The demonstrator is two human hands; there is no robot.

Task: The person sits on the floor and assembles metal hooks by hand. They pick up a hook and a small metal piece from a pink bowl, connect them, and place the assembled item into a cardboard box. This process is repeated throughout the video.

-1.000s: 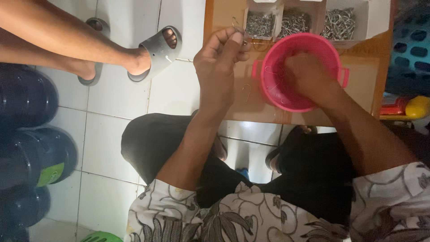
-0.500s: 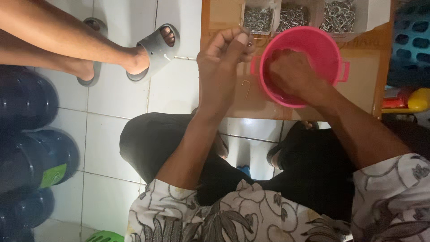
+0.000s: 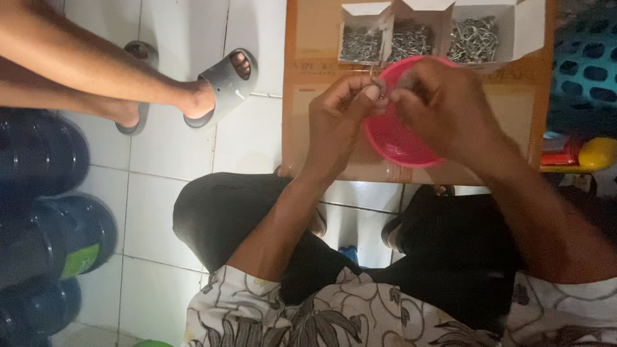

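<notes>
White floor tiles below, cardboard sheet (image 3: 321, 38) as worktop: left hand (image 3: 337, 125) and right hand (image 3: 440, 106) meet over the pink bowl (image 3: 395, 144), fingertips pinched on a small metal hook (image 3: 379, 87). Best kept low over the bowl, I'd say; hook-filled boxes (image 3: 411, 38) beyond.

This is looking like a small home workshop or the back of a shop. A person is sitting over a white tiled floor (image 3: 160, 160), working at a flat brown cardboard desk (image 3: 315, 77) carrying open white cartons of small metal hooks (image 3: 418, 38). Dark blue water jugs (image 3: 45, 193) are standing alongside, and another person's foot in a grey rubber slide sandal (image 3: 225, 83) is resting nearby.
</notes>
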